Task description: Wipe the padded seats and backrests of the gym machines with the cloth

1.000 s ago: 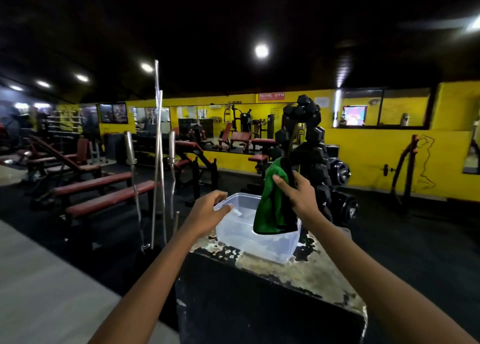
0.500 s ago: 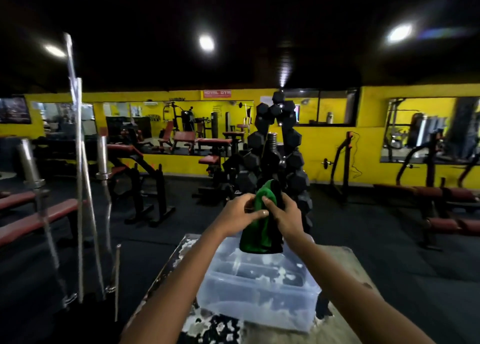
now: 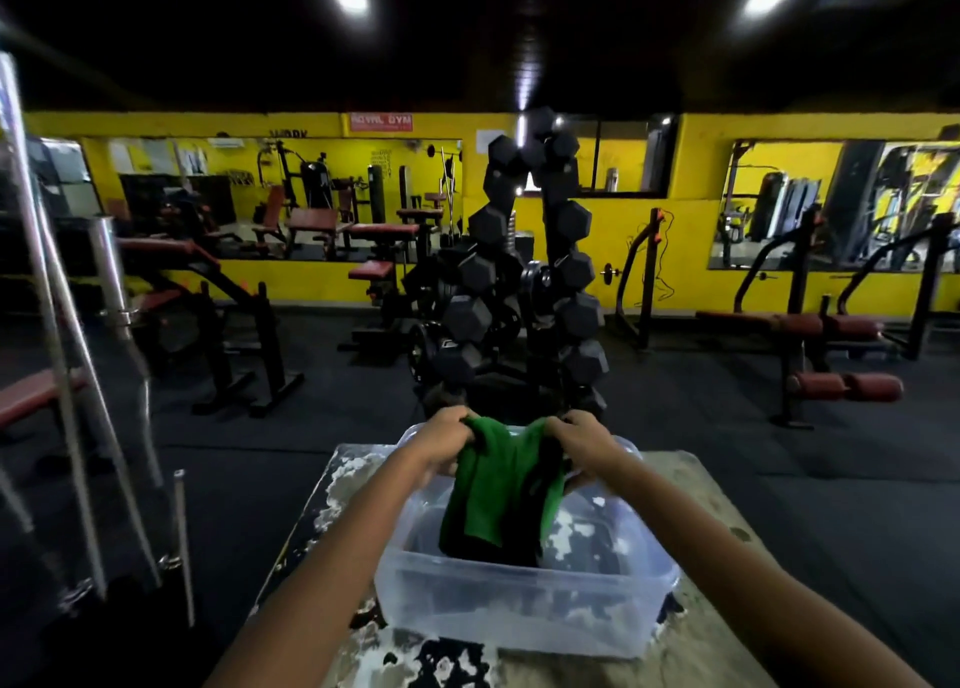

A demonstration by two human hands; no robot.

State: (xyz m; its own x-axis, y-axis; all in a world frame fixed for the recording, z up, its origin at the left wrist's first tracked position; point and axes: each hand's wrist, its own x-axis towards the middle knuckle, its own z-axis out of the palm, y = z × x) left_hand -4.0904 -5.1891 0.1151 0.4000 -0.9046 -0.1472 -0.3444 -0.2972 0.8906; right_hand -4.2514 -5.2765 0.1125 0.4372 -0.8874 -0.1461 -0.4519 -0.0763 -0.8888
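Box top: the worn, paint-chipped surface (image 3: pixel 691 651) right below you carries the tub.
Tub: a clear plastic tub (image 3: pixel 519 614) stands on that surface, just in front of you, between your forearms.
Cloth: the green cloth (image 3: pixel 493 484) hangs from your two hands, stretched between them at its top edge; its lower end drops inside the tub. You cannot tell from here whether it touches the bottom.
Your left hand: your left hand (image 3: pixel 441 443) has its fingers curled round the cloth's left top corner, above the tub's far rim.
Your right hand: your right hand (image 3: pixel 584 440) grips the right top corner the same way, level with the left.
Dumbbell rack: just beyond the tub a tall rack of black hexagonal dumbbells (image 3: pixel 519 282) rises, narrowing towards the top.
Bars: at your left, several chrome barbell bars (image 3: pixel 62 334) stand on end, blurred.
Padded benches: red-padded benches stand further out, one at the right (image 3: pixel 810 326) and one at the left edge (image 3: pixel 31 401), well apart from the cloth.
Far wall: a yellow wall (image 3: pixel 691 219) with mirrors closes the room.
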